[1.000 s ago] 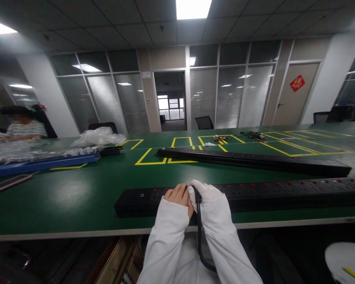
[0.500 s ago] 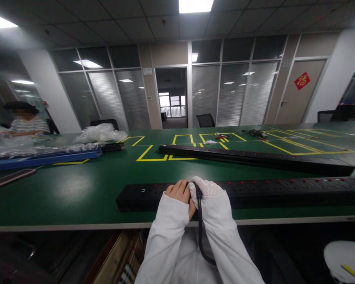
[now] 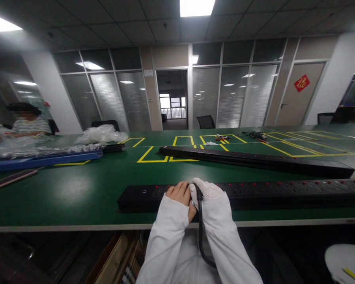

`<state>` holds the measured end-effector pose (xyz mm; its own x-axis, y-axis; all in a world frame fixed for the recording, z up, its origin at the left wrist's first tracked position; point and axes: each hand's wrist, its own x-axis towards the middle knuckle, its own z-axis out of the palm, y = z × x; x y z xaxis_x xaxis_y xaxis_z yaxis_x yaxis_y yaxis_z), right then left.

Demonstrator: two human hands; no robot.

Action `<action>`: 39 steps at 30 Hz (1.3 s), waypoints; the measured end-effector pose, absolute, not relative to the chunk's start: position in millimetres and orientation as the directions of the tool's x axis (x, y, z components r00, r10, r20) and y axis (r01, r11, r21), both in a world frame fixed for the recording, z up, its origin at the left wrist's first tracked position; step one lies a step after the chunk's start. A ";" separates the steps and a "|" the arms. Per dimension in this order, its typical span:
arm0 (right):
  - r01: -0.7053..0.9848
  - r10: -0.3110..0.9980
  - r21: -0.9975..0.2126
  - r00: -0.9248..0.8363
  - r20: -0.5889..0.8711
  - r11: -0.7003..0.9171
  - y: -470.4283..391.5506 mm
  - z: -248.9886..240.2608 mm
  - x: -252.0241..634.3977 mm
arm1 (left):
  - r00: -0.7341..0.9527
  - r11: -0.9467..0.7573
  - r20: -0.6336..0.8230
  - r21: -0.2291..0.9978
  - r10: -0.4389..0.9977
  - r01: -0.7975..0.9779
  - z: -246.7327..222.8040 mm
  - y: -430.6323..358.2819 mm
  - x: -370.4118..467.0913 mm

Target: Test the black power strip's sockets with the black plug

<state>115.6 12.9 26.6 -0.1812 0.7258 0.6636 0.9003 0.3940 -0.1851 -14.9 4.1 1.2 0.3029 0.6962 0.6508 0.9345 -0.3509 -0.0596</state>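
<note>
A long black power strip (image 3: pixel 269 194) with a row of sockets and small red parts lies along the near side of the green table. My bare left hand (image 3: pixel 181 194) is wrapped over it near its left end, fingers on top and thumb at the front. Beside it, touching, my right hand (image 3: pixel 208 190) in a white dotted glove is closed around a black power plug (image 3: pixel 199 192). From the plug a thick black cable (image 3: pixel 200 232) hangs down past the table edge. The plug's front is hidden, so I cannot tell how deep it sits in a socket.
Behind lies a second black power strip (image 3: pixel 254 159), at a slant. Blue lengths (image 3: pixel 44 158), clear plastic wrap (image 3: pixel 102 135) and a phone-like flat object (image 3: pixel 12 179) are to the left. Cables (image 3: pixel 256 135) lie at the back right. Other people (image 3: pixel 31 122) sit far left.
The view has shifted very slightly. Both hands keep the same hold on the power strip and plug, and a little more of my left thumb shows.
</note>
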 end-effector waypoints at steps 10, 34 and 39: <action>0.898 0.720 -0.160 -0.211 0.661 0.410 16.8 21.6 118.0 | 0.301 -0.352 0.678 -0.067 0.671 0.934 -2.6 8.2 -15.6; 0.871 0.667 -0.160 -0.225 0.711 0.465 17.7 18.9 118.7 | 0.237 -0.270 0.725 -0.074 0.647 0.960 -3.3 13.1 -10.4; 0.898 0.681 -0.143 -0.204 0.703 0.417 18.2 21.0 117.3 | 0.255 -0.292 0.730 -0.079 0.634 0.953 -4.8 13.6 -12.0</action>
